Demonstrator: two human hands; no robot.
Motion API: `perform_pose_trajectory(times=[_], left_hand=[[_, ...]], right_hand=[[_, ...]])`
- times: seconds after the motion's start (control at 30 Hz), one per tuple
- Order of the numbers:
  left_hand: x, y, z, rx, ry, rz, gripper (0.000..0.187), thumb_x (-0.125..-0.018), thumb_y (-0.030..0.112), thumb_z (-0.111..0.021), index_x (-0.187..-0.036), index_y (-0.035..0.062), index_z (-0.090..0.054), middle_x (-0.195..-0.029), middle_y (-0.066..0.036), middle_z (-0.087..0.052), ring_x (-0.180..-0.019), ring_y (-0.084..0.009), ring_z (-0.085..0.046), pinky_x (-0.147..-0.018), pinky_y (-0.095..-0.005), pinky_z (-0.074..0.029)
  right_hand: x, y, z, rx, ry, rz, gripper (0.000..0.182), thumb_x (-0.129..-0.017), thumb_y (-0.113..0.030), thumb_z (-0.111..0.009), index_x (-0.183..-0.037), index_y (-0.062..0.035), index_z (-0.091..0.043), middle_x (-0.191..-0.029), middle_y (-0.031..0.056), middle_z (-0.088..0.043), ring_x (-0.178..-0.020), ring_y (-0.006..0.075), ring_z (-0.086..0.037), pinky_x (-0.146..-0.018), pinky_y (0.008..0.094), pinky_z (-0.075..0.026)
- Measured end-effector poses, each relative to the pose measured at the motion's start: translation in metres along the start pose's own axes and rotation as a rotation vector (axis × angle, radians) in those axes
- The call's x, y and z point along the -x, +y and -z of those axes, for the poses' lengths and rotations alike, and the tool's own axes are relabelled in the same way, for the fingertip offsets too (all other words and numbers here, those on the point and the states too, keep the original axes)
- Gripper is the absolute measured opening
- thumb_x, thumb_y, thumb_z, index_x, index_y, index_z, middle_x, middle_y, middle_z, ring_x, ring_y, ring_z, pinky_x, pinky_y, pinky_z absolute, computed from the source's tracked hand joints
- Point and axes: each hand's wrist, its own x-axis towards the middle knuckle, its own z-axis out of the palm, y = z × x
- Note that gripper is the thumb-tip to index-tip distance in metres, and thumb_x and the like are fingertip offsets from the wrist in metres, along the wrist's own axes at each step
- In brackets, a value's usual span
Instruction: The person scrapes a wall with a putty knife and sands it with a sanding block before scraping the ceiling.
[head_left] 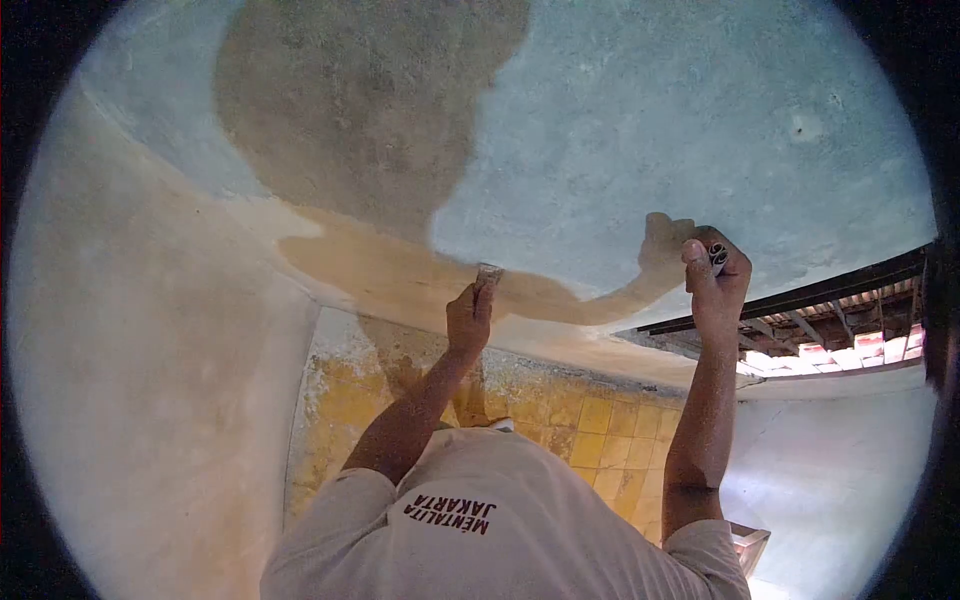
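My left hand point(468, 318) is closed around a small flat scraper point(488, 274), its blade end right at the lower part of the wall point(640, 130). The thumb lies along the tool. Held higher and to the right, my right hand point(718, 275) is a fist in front of the same wall. From that fist shows the end of a small light object with dark curled marks point(717, 257); most of it is hidden by the fingers, and I cannot tell its kind. The wall is blue-grey above, with a tan band below, and my shadow falls across it.
A pale side wall point(160, 380) rises on the left. Worn yellow tiles point(600, 425) lie below, whitish along the edge. At right, an opening shows roof beams and roof tiles point(840, 340) above another white wall point(820, 460). My printed light shirt point(480, 530) fills the bottom.
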Motion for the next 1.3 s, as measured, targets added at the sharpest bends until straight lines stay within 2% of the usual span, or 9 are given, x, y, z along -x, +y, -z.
perform_pose_trajectory(times=[0.1, 0.2, 0.27, 0.37, 0.6, 0.7, 0.8, 0.87, 1.3], left_hand=[[0.010, 0.001, 0.008, 0.231, -0.102, 0.222, 0.032, -0.090, 0.028, -0.052, -0.076, -0.0003, -0.057, -0.055, -0.012, -0.052, -0.048, -0.0238, -0.052, -0.049, -0.0343, -0.042], [0.031, -0.039, 0.012, -0.099, 0.070, -0.205, 0.033, -0.091, 0.028, -0.050, -0.078, -0.0013, -0.057, -0.054, -0.011, -0.049, -0.048, -0.0192, -0.052, -0.048, -0.0345, -0.042], [0.053, -0.068, 0.012, 0.158, -0.111, 0.211, 0.034, -0.092, 0.029, -0.049, -0.081, -0.0018, -0.058, -0.055, -0.014, -0.051, -0.049, -0.0226, -0.054, -0.048, -0.0358, -0.042], [-0.002, -0.014, 0.011, 0.038, -0.022, -0.116, 0.037, -0.092, 0.032, -0.048, -0.079, -0.0014, -0.058, -0.057, -0.014, -0.053, -0.051, -0.0251, -0.056, -0.049, -0.0376, -0.043], [0.007, -0.011, 0.038, 0.031, -0.129, 0.042, 0.041, -0.093, 0.034, -0.043, -0.079, -0.0001, -0.059, -0.056, -0.016, -0.054, -0.052, -0.0284, -0.057, -0.048, -0.0393, -0.042], [0.018, -0.028, 0.039, 0.043, -0.257, 0.243, 0.038, -0.091, 0.034, -0.050, -0.075, 0.0006, -0.056, -0.056, -0.008, -0.051, -0.050, -0.0145, -0.050, -0.048, -0.0309, -0.041], [0.001, -0.029, 0.021, -0.085, -0.057, -0.196, 0.040, -0.091, 0.037, -0.049, -0.073, 0.0016, -0.054, -0.054, -0.007, -0.050, -0.050, -0.0132, -0.049, -0.048, -0.0316, -0.040], [-0.007, -0.018, 0.017, -0.024, -0.219, 0.103, 0.035, -0.092, 0.032, -0.045, -0.080, 0.0020, -0.058, -0.061, -0.018, -0.056, -0.057, -0.0368, -0.056, -0.055, -0.0427, -0.044], [-0.016, 0.001, 0.023, -0.056, -0.197, -0.056, 0.038, -0.092, 0.035, -0.047, -0.072, 0.0026, -0.052, -0.056, -0.018, -0.052, -0.052, -0.0372, -0.055, -0.047, -0.0439, -0.041]], right_hand=[[-0.001, -0.001, -0.002, -0.011, 0.016, 0.008, 0.028, -0.084, -0.024, -0.064, -0.068, -0.0037, -0.055, -0.058, -0.0066, -0.038, -0.057, 0.0052, -0.031, -0.051, 0.0219, -0.025], [-0.001, -0.005, -0.003, -0.007, 0.028, -0.024, 0.028, -0.085, -0.025, -0.064, -0.069, -0.0034, -0.056, -0.058, -0.0065, -0.039, -0.056, 0.0049, -0.032, -0.050, 0.0217, -0.025], [-0.001, -0.007, -0.001, -0.019, 0.030, -0.039, 0.028, -0.085, -0.026, -0.064, -0.069, -0.0032, -0.056, -0.057, -0.0064, -0.039, -0.055, 0.0046, -0.032, -0.049, 0.0216, -0.025], [0.000, -0.010, -0.006, -0.014, 0.024, -0.052, 0.029, -0.085, -0.027, -0.063, -0.068, -0.0035, -0.057, -0.056, -0.0064, -0.042, -0.052, 0.0033, -0.034, -0.047, 0.0210, -0.026], [0.000, -0.005, -0.006, -0.049, 0.103, -0.095, 0.030, -0.087, -0.026, -0.060, -0.066, -0.0048, -0.056, -0.051, -0.0043, -0.044, -0.043, 0.0033, -0.036, -0.040, 0.0209, -0.027], [-0.001, -0.006, -0.007, -0.086, 0.124, -0.098, 0.030, -0.088, -0.025, -0.058, -0.065, -0.0049, -0.056, -0.051, -0.0032, -0.045, -0.042, 0.0036, -0.036, -0.038, 0.0209, -0.028], [0.001, -0.009, -0.012, -0.081, 0.153, -0.118, 0.031, -0.088, -0.024, -0.058, -0.064, -0.0054, -0.056, -0.052, -0.0026, -0.046, -0.042, 0.0034, -0.036, -0.038, 0.0210, -0.029], [-0.002, -0.010, -0.013, -0.091, 0.162, -0.096, 0.037, -0.089, -0.027, -0.056, -0.060, -0.0070, -0.048, -0.048, -0.0022, -0.039, -0.039, 0.0058, -0.033, -0.037, 0.0232, -0.026], [-0.002, -0.010, -0.012, -0.113, 0.190, -0.152, 0.038, -0.090, -0.030, -0.054, -0.060, -0.0079, -0.047, -0.049, -0.0020, -0.039, -0.037, 0.0060, -0.028, -0.036, 0.0244, -0.025]])
